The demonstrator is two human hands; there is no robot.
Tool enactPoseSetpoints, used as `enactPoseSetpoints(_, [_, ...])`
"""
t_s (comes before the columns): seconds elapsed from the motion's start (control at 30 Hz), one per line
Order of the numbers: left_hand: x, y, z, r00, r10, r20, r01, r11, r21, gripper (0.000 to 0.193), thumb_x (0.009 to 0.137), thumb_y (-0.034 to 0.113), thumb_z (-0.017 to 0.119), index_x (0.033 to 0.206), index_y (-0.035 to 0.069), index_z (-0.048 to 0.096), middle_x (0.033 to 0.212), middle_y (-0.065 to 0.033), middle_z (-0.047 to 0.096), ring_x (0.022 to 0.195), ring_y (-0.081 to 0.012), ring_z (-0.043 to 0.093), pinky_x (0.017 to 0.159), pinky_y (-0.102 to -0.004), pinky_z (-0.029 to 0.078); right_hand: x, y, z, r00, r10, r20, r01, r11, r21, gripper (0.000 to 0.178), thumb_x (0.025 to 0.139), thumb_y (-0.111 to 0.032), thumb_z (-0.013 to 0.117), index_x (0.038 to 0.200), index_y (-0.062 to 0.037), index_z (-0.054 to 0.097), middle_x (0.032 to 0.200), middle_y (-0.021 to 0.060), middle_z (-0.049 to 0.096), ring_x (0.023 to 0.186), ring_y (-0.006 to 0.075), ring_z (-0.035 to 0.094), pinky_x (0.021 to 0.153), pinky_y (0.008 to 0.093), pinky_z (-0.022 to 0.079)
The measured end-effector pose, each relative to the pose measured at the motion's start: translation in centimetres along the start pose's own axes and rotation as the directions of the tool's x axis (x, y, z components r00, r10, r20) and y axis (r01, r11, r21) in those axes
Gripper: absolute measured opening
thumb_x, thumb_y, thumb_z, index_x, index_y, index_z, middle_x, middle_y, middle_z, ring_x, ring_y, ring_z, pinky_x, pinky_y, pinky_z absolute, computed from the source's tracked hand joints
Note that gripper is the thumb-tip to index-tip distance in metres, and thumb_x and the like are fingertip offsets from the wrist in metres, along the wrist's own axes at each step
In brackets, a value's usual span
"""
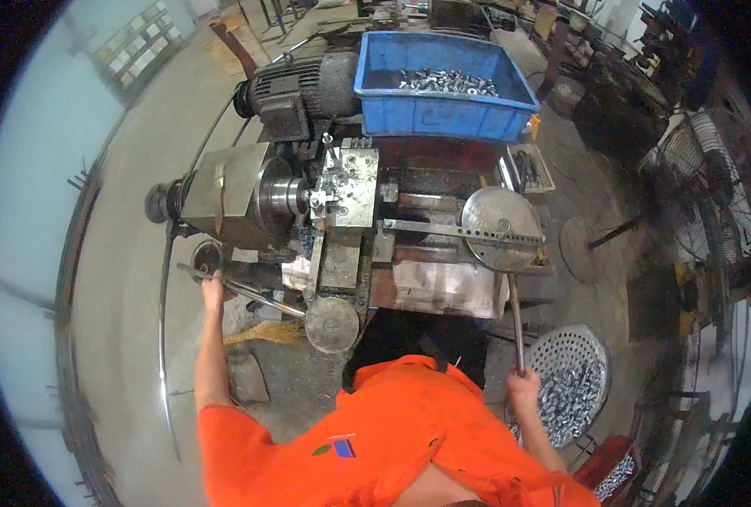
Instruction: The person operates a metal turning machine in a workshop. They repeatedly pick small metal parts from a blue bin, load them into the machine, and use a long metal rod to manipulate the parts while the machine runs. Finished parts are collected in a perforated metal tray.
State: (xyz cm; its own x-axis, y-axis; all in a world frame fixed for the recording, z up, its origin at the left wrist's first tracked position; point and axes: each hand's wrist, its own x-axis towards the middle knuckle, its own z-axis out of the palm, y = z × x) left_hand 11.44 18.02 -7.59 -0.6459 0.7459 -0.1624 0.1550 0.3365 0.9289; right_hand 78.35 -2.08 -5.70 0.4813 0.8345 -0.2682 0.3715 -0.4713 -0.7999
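Note:
My left hand (213,291) is closed round a metal lever (261,297) that runs to a round steel disc (332,324) at the front of a small lathe. On the right, my right hand (524,385) grips the lower end of a long metal rod (516,321), which rises to a larger round plate (502,221). A flat bar with a row of holes (443,227) joins that plate to the slide. The chuck (282,196) faces the tool block (350,188), which has metal chips on it. Any small workpiece in the chuck is too small to make out.
Behind the lathe a blue plastic bin (447,122) holds small metal parts, beside a dark motor (303,87). At lower right stands a perforated basket (595,346) of shiny parts. A fan (705,186) is at right, and a straw broom (265,333) lies below the lever.

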Motion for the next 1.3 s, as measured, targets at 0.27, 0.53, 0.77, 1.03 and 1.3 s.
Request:
enactPoseSetpoints(0.27, [0.0, -0.2, -0.8, 0.993, -0.11, -0.034, 0.112, 0.991, 0.07, 0.036, 0.083, 0.03, 0.053, 0.076, -0.005, 0.055, 0.06, -0.0146, 0.058, 0.047, -0.0263, 0.061, 0.036, -0.031, 0.049, 9.6, 3.7, -8.0, 0.984, -0.178, -0.028, 0.11, 0.714, -0.691, 0.031, 0.063, -0.02, 0.059, 0.086, 0.0, 0.059, 0.075, 0.0239, 0.059, 0.071, 0.0393, 0.058, 0.063, 0.0489, 0.045])
enactPoseSetpoints(0.53, [-1.7, 1.9, 0.4, 0.982, -0.132, 0.139, 0.137, 0.99, -0.031, 0.043, 0.089, 0.039, 0.047, 0.105, 0.001, 0.057, 0.075, -0.0126, 0.062, 0.054, -0.0199, 0.061, 0.048, -0.0282, 0.05, 22.2, 1.2, -9.7, 0.767, -0.539, -0.349, -0.024, 0.519, -0.854, 0.064, 0.056, -0.022, 0.068, 0.114, -0.0019, 0.053, 0.094, 0.0169, 0.059, 0.084, 0.036, 0.057, 0.076, 0.0459, 0.045])
enactPoseSetpoints(0.77, [0.9, -12.0, -2.7, 0.965, 0.042, 0.257, -0.226, 0.629, 0.744, 0.053, 0.083, 0.048, 0.055, 0.11, 0.002, 0.056, 0.087, -0.0149, 0.065, 0.088, -0.0299, 0.063, 0.072, -0.04, 0.048, 12.0, 0.2, 0.2, 0.745, -0.618, -0.252, 0.393, 0.711, -0.583, 0.071, 0.054, -0.015, 0.065, 0.122, -0.0027, 0.049, 0.123, 0.0212, 0.048, 0.113, 0.0386, 0.046, 0.101, 0.0411, 0.033])
enactPoseSetpoints(1.03, [-1.7, -17.5, 3.7, 0.993, 0.083, 0.079, -0.103, 0.356, 0.929, 0.054, 0.08, 0.057, 0.05, 0.093, 0.006, 0.061, 0.083, -0.0154, 0.063, 0.084, -0.033, 0.063, 0.071, -0.0434, 0.051, 7.9, -0.6, 2.8, 0.901, -0.433, -0.004, 0.399, 0.835, -0.379, 0.034, 0.063, -0.01, 0.057, 0.094, 0.0018, 0.064, 0.088, 0.0187, 0.064, 0.082, 0.0306, 0.063, 0.076, 0.0327, 0.049])
enactPoseSetpoints(1.3, [-0.7, -14.2, 2.5, 0.9, -0.228, 0.372, -0.366, 0.068, 0.928, 0.054, 0.081, 0.051, 0.053, 0.109, 0.005, 0.053, 0.101, -0.017, 0.061, 0.096, -0.0308, 0.06, 0.077, -0.041, 0.05, 8.8, -3.6, 3.5, 0.906, -0.414, 0.083, 0.419, 0.86, -0.291, 0.035, 0.059, -0.011, 0.062, 0.092, -0.0017, 0.066, 0.088, 0.0166, 0.065, 0.079, 0.0303, 0.064, 0.073, 0.0343, 0.05])
